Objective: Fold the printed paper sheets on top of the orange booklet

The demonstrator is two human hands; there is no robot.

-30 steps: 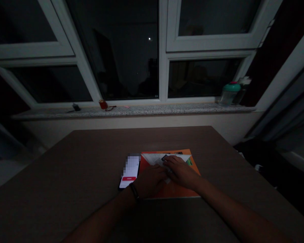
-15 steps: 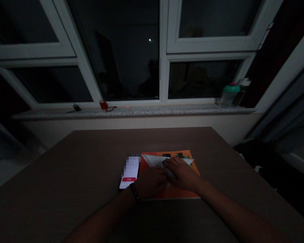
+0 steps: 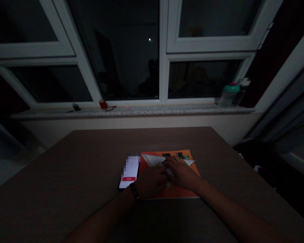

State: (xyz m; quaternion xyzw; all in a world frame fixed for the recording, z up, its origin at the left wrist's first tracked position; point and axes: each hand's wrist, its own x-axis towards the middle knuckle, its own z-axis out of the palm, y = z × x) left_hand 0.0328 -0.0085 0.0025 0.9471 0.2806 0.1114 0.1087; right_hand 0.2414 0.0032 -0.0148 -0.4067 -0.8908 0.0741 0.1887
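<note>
A folded sheet of printed white paper (image 3: 152, 160) lies on an orange-red magazine (image 3: 177, 193), its pointed corners sticking out to the left and right. My left hand (image 3: 153, 180), with a dark band at the wrist, is closed with curled fingers on the near part of the paper. Against it, my right hand (image 3: 181, 172) bends its fingers over the paper's upper edge and grips it. The hands almost touch, and they hide the middle of the sheet. Left of the magazine lies a phone (image 3: 129, 172) with a lit screen and a red bar.
The brown wooden table (image 3: 98, 148) reaches to the wall under a window. On the stone sill (image 3: 147, 110) stand a small red jar (image 3: 103, 104), a small dark object (image 3: 76, 107) and a clear bottle with a teal lid (image 3: 229, 94). Dark items lie beyond the table's right edge.
Both hands keep nearly the same place on the paper. My right fingers have shifted very slightly along its upper edge. The magazine and the phone stay put.
</note>
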